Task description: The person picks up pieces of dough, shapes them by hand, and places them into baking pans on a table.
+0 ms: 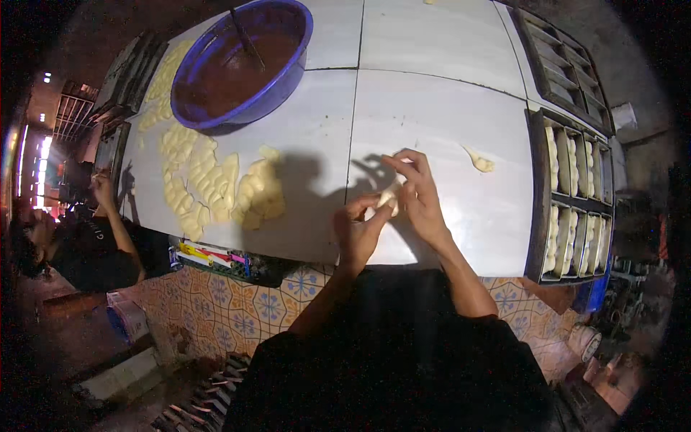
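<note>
At the middle of the white tiled table (pixel 439 50), my left hand (pixel 363 230) pinches a small pale dough piece (pixel 390 199) between thumb and fingers. My right hand (pixel 425 205) holds the same piece from the other side, its upper fingers raised and curved over it. Right of my hands lies a loose dough lump (pixel 481 162) with a thin tail. Many cut dough pieces (pixel 209 180) lie in irregular clusters on the left half of the table, below a large blue basin (pixel 295 61) of brown mixture with a dark stick in it.
Metal compartment trays with dough strips (pixel 568 173) stand on the right, another tray (pixel 558 57) behind. Dark trays (pixel 119 79) are stacked at the left. A co-worker (pixel 86 252) in dark clothing works at the left end. A crate of coloured items (pixel 209 259) sits below the front edge.
</note>
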Available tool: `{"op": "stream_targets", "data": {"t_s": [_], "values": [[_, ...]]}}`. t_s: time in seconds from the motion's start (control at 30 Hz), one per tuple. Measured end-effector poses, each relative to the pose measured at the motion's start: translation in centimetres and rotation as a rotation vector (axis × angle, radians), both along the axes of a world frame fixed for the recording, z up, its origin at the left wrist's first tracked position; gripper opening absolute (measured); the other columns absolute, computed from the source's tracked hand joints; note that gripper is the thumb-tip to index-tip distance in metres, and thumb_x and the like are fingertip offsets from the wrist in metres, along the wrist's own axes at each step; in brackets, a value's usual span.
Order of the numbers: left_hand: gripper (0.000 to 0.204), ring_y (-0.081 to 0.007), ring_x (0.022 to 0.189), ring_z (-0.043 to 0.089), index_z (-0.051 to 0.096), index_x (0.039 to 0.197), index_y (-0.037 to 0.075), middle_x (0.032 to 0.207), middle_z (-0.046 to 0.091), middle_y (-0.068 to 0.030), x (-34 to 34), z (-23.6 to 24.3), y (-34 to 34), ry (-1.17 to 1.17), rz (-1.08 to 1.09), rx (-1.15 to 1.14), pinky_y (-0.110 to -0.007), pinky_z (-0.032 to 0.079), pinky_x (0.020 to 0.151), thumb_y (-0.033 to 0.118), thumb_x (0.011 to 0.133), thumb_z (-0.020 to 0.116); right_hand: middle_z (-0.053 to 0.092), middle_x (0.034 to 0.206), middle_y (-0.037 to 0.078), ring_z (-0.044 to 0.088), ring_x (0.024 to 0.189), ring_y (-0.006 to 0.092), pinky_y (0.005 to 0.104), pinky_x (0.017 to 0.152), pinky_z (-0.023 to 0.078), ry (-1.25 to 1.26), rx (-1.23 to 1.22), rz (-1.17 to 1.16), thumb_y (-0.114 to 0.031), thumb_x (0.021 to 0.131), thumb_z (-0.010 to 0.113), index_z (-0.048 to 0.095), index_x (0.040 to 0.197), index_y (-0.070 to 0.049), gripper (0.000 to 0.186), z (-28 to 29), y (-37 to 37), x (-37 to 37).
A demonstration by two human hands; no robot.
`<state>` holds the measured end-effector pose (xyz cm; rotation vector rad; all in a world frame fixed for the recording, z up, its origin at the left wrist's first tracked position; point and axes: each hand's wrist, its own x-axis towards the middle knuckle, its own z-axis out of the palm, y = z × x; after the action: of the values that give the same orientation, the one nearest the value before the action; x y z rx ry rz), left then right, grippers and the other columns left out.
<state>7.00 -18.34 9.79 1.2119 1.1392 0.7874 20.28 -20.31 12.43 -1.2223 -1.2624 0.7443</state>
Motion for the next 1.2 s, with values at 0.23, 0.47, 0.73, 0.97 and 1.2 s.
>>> {"op": "stream_targets", "data": {"t_s": [0.23, 0.47, 0.73, 0.97, 1.2], "values": [[0.079, -0.0257, 0.112, 0.048, 0.036, 0.13, -0.006, 0.124, 0.048, -0.0159, 0.5, 0.6, 3.2, -1.362, -0.27, -0.774, -0.037, 0.037, 0.098, 0.057, 0.084, 0.047, 0.041, 0.132, 0.012, 0.049, 0.111, 0.0233, 0.0346, 0.094, 0.043, 0.409, -0.159, 0.304, -0.046, 0.081, 0.066, 0.033, 0.137, -0.005, 0.077, -2.2, 1.8, 0.4], [0.057, -0.017, 0.073, 0.059, 0.06, 0.103, -0.002, 0.083, 0.064, -0.0079, -2.8, 4.8, 26.5, -0.492, 0.104, 0.173, -0.031, 0.048, 0.067, 0.05, 0.096, 0.037, 0.039, 0.134, 0.009, 0.047, 0.112, 0.0218, 0.0354, 0.082, 0.049, 0.688, -0.233, 0.209, -0.056, 0.079, 0.062, 0.005, 0.148, -0.019, 0.096, -5.0, 4.7, 1.4], [0.088, -0.0277, 0.116, 0.044, 0.048, 0.128, 0.0, 0.124, 0.05, -0.0184, -4.6, 1.5, 40.0, 0.778, -0.247, 0.251, -0.04, 0.028, 0.104, 0.073, 0.086, 0.025, 0.042, 0.135, 0.009, 0.051, 0.107, 0.0178, 0.0279, 0.077, 0.044, 0.627, -0.22, 0.239, -0.031, 0.092, 0.055, 0.017, 0.147, -0.015, 0.069, -6.7, 5.1, 1.5], [0.097, -0.0202, 0.07, 0.056, 0.067, 0.071, -0.004, 0.076, 0.064, -0.0104, -3.9, 4.1, 35.4, 0.538, -0.064, 0.251, -0.034, 0.044, 0.069, 0.08, 0.082, 0.019, 0.048, 0.128, 0.01, 0.053, 0.109, 0.0182, 0.028, 0.083, 0.047, 0.655, -0.261, 0.107, -0.023, 0.088, 0.063, 0.019, 0.146, -0.008, 0.074, -7.3, 5.1, 1.5], [0.07, -0.0273, 0.093, 0.059, 0.049, 0.123, -0.001, 0.108, 0.059, -0.016, -1.4, 3.5, 15.2, -0.613, -0.295, -0.437, -0.04, 0.048, 0.083, 0.059, 0.092, 0.031, 0.053, 0.114, 0.012, 0.057, 0.095, 0.017, 0.0254, 0.072, 0.05, 1.184, -0.38, 0.157, -0.024, 0.095, 0.05, 0.03, 0.136, 0.004, 0.053, -6.3, 5.1, 1.0]]}}
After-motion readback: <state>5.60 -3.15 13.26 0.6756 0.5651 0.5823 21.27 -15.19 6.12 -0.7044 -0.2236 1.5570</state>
